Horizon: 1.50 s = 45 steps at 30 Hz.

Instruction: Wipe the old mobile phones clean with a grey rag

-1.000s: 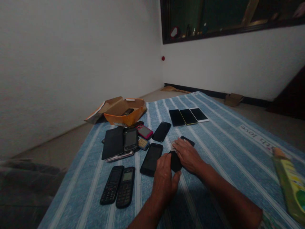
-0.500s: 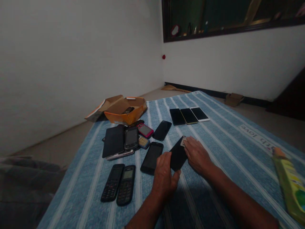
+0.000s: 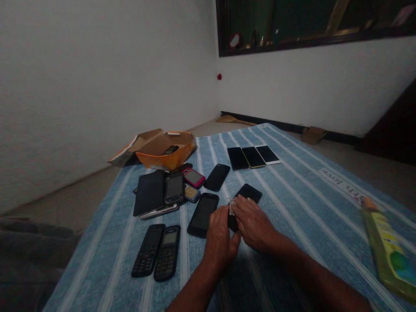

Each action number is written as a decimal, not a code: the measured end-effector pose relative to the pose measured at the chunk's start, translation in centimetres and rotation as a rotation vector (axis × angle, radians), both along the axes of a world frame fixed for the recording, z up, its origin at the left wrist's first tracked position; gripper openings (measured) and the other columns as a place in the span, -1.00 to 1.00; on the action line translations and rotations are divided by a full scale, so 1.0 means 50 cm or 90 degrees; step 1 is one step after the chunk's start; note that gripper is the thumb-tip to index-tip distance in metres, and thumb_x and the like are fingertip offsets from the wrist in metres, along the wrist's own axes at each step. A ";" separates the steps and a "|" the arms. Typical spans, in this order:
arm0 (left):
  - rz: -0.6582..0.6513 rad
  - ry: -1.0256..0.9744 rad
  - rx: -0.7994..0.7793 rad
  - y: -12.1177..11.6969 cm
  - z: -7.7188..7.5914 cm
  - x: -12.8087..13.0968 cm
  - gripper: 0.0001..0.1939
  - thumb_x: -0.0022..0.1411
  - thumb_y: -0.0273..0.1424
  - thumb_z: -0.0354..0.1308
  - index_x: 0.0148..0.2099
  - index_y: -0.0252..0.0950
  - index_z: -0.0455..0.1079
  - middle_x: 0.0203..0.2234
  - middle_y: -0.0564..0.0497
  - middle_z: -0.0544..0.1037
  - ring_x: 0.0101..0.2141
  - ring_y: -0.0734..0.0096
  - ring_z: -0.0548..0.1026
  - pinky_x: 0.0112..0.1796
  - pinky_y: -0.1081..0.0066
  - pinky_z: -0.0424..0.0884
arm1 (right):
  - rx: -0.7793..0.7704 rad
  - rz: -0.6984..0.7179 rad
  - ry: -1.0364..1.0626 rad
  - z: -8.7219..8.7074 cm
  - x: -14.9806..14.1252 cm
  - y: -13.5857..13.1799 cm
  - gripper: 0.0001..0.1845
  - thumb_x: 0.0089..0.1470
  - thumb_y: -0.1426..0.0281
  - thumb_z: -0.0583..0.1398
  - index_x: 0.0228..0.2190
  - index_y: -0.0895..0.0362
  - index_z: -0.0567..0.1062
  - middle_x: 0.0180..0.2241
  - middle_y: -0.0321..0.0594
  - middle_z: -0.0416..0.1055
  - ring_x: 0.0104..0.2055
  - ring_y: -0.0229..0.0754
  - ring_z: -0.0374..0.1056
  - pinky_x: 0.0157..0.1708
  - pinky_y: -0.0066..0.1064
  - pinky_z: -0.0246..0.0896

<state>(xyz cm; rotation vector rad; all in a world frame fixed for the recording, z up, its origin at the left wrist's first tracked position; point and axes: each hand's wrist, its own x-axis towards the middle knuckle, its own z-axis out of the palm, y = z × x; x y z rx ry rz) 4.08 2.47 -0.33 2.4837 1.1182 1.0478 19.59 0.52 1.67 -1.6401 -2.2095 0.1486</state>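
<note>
Left to right: an orange cardboard box (image 3: 165, 156) at the far edge of a blue striped cloth (image 3: 292, 182), two keypad phones (image 3: 148, 250), then a black smartphone (image 3: 203, 215) just beside the left hand (image 3: 220, 238). That hand and the right hand (image 3: 251, 223) grip one black phone (image 3: 246, 193) between them, a pale rag (image 3: 232, 208) pinched against it. Three smartphones (image 3: 253, 157) lie beyond, with open cloth running right to a yellow-green packet (image 3: 388, 247)

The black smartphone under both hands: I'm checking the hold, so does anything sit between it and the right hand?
Yes: a small pale cloth wad sits at the right hand's fingertips, against the black smartphone.
</note>
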 end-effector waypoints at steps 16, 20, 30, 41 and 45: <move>0.001 0.000 0.018 0.000 0.000 -0.002 -0.41 0.16 -0.40 0.10 0.23 -0.36 0.10 0.02 -0.27 0.43 0.03 -0.03 0.42 -0.04 -0.02 0.44 | -0.060 0.015 0.036 0.021 0.012 0.042 -0.51 0.19 0.55 -0.01 0.12 0.09 0.38 0.23 -0.11 0.25 0.36 0.02 -0.06 0.28 0.10 -0.25; -0.009 0.015 0.009 -0.002 0.008 -0.004 -0.40 0.13 -0.42 0.11 0.22 -0.36 0.11 0.01 -0.27 0.43 0.01 -0.02 0.42 -0.04 -0.02 0.44 | -0.050 -0.043 0.043 0.018 0.030 0.078 -0.53 0.18 0.57 -0.03 0.05 0.10 0.45 0.20 -0.06 0.28 0.32 0.01 0.03 0.25 0.04 -0.18; -0.002 0.014 -0.011 -0.005 -0.004 -0.004 -0.35 0.10 -0.44 0.13 0.23 -0.42 0.09 0.05 -0.33 0.39 0.06 -0.08 0.37 0.00 -0.07 0.40 | 0.008 -0.179 -0.058 0.026 0.076 0.067 -0.62 0.18 0.58 0.02 -0.07 0.13 0.51 -0.01 -0.07 0.46 0.12 0.00 0.22 0.01 -0.18 0.01; -0.005 0.006 -0.017 -0.006 -0.004 -0.004 -0.34 0.10 -0.42 0.13 0.25 -0.38 0.09 0.07 -0.29 0.39 0.07 -0.06 0.37 0.02 -0.08 0.39 | -0.013 -0.214 -0.083 0.036 0.051 0.059 -0.67 0.18 0.60 0.00 -0.15 0.24 0.50 -0.12 -0.01 0.44 -0.05 -0.02 0.28 -0.08 -0.30 0.09; -0.007 0.001 -0.018 -0.007 -0.004 -0.004 -0.35 0.12 -0.42 0.11 0.25 -0.40 0.09 0.07 -0.31 0.39 0.09 -0.07 0.35 0.03 -0.09 0.38 | -0.010 -0.204 -0.098 0.028 0.051 0.071 -0.61 0.16 0.64 -0.04 -0.12 0.26 0.50 -0.07 0.02 0.44 -0.02 0.01 0.29 -0.01 -0.26 0.12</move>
